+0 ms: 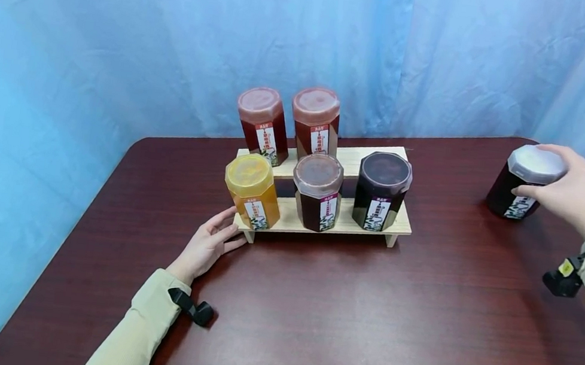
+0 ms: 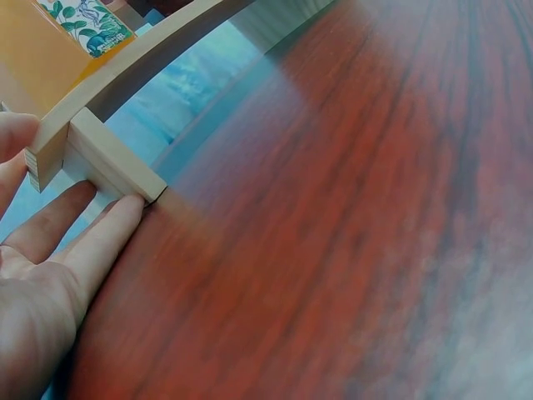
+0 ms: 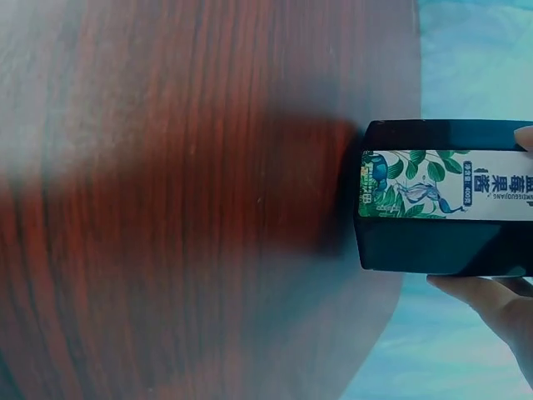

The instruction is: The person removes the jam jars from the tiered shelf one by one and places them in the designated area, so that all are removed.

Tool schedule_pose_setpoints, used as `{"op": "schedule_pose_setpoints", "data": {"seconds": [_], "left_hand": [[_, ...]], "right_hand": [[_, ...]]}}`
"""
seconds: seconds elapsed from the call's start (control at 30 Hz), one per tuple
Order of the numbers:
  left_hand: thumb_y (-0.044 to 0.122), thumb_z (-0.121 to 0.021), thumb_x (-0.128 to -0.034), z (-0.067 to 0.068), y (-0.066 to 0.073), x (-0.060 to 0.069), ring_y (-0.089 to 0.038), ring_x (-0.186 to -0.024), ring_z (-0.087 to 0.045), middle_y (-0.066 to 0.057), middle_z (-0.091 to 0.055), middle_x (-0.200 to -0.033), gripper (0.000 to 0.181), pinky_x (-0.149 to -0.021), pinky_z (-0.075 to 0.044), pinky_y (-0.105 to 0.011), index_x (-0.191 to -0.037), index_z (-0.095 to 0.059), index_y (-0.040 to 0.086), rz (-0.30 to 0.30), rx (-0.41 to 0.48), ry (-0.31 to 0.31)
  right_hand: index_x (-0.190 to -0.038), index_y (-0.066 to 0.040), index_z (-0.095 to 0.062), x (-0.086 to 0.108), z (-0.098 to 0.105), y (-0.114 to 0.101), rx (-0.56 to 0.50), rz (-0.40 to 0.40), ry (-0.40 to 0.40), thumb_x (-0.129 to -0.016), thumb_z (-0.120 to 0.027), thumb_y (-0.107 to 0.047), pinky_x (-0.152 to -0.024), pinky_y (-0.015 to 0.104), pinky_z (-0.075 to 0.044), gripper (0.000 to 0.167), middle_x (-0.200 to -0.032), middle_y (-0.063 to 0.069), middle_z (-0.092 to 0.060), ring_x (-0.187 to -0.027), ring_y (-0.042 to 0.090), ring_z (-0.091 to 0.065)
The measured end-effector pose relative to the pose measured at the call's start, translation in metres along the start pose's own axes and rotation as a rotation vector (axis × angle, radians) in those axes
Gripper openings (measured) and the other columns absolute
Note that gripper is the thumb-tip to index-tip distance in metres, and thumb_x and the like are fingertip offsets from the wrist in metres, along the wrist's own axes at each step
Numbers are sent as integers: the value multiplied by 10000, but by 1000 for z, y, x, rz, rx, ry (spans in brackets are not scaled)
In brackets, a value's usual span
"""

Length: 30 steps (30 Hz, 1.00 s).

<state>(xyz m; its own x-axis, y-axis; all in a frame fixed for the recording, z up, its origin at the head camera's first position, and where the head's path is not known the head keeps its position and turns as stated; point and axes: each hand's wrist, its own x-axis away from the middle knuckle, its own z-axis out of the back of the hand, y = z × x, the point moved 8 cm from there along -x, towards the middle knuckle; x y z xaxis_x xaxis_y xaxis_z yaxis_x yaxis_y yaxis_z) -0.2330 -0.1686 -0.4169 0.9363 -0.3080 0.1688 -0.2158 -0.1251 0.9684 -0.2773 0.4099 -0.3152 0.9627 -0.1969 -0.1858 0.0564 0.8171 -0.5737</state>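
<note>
My right hand (image 1: 573,190) grips a jar of dark jam (image 1: 508,192) around its pale lid, near the table's far right. In the right wrist view this jar (image 3: 441,246) shows a white label with green leaves; whether its base touches the table I cannot tell. At the left end of a two-tier wooden stand (image 1: 287,225), my left hand (image 1: 209,244) holds the corner. The left wrist view shows fingers touching the stand's leg (image 2: 112,158) and a digit at the shelf end. Right beside that hand stands a yellow jam jar (image 1: 254,187).
On the lower tier also stand a brownish-lidded jar (image 1: 317,188) and a dark jar (image 1: 383,187). Two red jars (image 1: 262,119) occupy the upper tier's left and middle. Behind the dark wooden table (image 1: 363,323) hang blue curtains (image 1: 288,25).
</note>
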Motion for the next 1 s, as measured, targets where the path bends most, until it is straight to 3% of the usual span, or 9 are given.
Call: {"op": "schedule_pose_setpoints", "data": {"seconds": [0.17,0.37,0.57,0.77,1.0], "left_hand": [[70,-421,-1007,0,1,-2,-196,-1257,-456,-187,-237,-1526,583,-1011,-445,-407,-1521,-145,66,-4,5,-2],[92,-436,-1006,-1,1,-1,-169,-1243,-468,-197,-228,-1524,597,-1029,-424,-424,-1518,-132,43,-7,-2,-14],[94,-439,-1005,-1,-1,0,-228,-1293,-425,-190,-224,-1531,598,-1035,-413,-440,-1518,-135,47,3,0,-10],[77,-424,-1007,0,-4,2,-297,-1315,-389,-196,-220,-1532,587,-1034,-414,-443,-1517,-135,40,24,0,2],[71,-420,-1007,0,-1,-1,-279,-1320,-382,-195,-220,-1532,585,-1036,-410,-447,-1517,-135,44,8,7,1]], "right_hand": [[-1468,-66,-306,0,2,10,0,-25,9,-781,-741,-229,-866,636,-334,830,-1448,314,-316,-1174,507,-360],[-1488,-125,-296,0,3,21,-1,-55,26,-777,-745,-264,-803,478,-364,853,-1470,281,-317,-1173,484,-372],[-1502,-86,-228,1,0,25,-8,-31,-12,-805,-719,-260,-859,655,-316,870,-1469,325,-263,-1178,529,-330],[-1508,-23,-146,3,-6,26,14,55,-90,-843,-688,-219,-854,682,-278,879,-1430,393,-222,-1161,565,-297],[-1507,-15,-128,-4,-3,22,53,62,-98,-841,-699,-248,-866,687,-281,908,-1422,397,-223,-1161,569,-303]]}}
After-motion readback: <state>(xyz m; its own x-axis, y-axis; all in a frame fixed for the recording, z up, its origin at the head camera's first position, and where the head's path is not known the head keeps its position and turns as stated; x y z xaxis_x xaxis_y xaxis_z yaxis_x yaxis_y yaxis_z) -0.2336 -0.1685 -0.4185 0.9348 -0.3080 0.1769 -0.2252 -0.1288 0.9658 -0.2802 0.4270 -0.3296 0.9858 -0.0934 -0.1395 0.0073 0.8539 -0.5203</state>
